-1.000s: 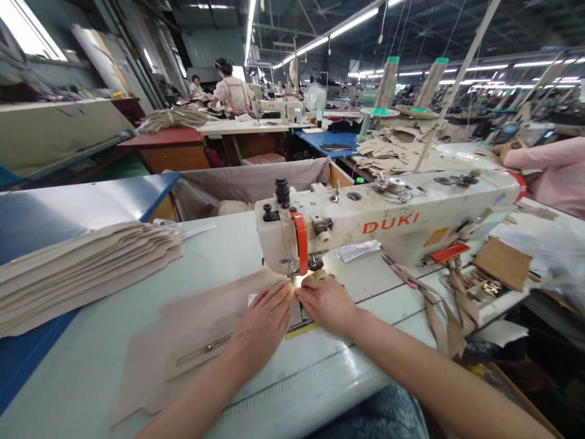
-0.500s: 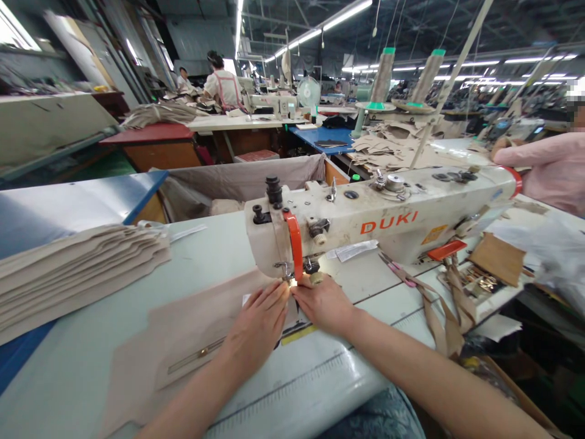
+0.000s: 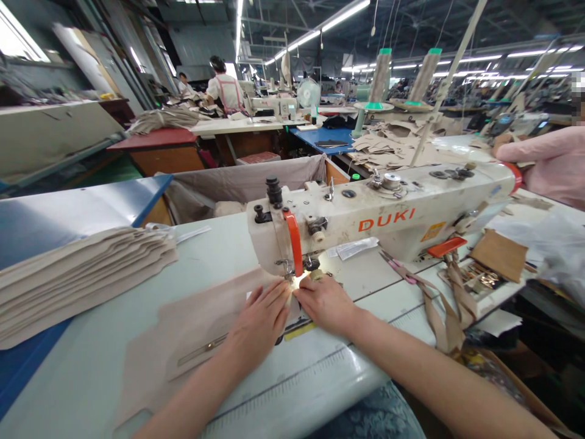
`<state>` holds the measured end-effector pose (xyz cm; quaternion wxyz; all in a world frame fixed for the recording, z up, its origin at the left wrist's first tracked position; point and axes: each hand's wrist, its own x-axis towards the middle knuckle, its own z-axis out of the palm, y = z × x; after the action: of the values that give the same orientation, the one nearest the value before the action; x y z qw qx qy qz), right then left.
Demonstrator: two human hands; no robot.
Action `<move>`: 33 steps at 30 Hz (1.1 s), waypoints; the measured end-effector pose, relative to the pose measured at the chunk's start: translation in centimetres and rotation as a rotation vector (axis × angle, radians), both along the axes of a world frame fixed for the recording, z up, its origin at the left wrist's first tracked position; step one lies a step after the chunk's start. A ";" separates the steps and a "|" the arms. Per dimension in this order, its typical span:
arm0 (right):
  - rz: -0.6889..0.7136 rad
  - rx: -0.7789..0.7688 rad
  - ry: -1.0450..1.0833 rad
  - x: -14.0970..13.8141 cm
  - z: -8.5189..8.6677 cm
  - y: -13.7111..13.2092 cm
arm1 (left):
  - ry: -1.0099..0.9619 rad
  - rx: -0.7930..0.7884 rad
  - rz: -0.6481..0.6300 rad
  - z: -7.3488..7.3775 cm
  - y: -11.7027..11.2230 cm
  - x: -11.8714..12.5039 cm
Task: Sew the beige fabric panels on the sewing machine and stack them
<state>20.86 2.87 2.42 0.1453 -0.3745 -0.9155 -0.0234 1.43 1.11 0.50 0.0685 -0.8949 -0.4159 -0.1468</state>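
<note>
A beige fabric piece [image 3: 192, 329] with a zipper [image 3: 203, 350] sewn into it lies flat on the pale table [image 3: 82, 372], its right end under the needle of a white DUKI sewing machine [image 3: 384, 219]. My left hand [image 3: 258, 326] lies flat on the fabric, fingers stretched toward the lit needle area. My right hand [image 3: 326, 302] rests beside it just right of the presser foot, fingers pressed down on the fabric edge. The fingertips of both hands nearly meet at the needle.
A tall stack of beige cut pieces [image 3: 77, 274] sits at the left. Scissors [image 3: 397, 265], fabric strips [image 3: 445, 305] and a cardboard piece [image 3: 500, 256] lie right of the machine. A person's pink sleeve [image 3: 553, 164] reaches in at far right. Other workers sit at tables behind.
Both hands stay at the needle with the fabric; the piece has shifted only slightly. The camera view has drifted a little.
</note>
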 end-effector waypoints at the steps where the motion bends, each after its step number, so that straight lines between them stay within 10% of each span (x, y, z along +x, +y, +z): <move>1: -0.003 0.003 0.003 0.0 0.0 0.0 | 0.005 -0.007 0.004 -0.1 0.1 0.0; 14: -0.009 0.069 0.055 0.4 -0.7 -0.2 | -0.016 -0.158 0.130 -0.1 1.1 -0.5; 26: 0.178 0.161 0.328 0.9 -1.4 -0.8 | -0.062 0.095 0.394 2.4 -10.0 -5.6; 33: 0.189 0.181 0.363 1.0 -1.9 -1.1 | 0.129 -0.217 0.280 -0.7 -18.4 -10.2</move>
<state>21.90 1.73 0.53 0.3423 -0.2707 -0.8994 -0.0239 -8.77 -17.29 -0.23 0.0180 -0.8380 -0.5444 -0.0327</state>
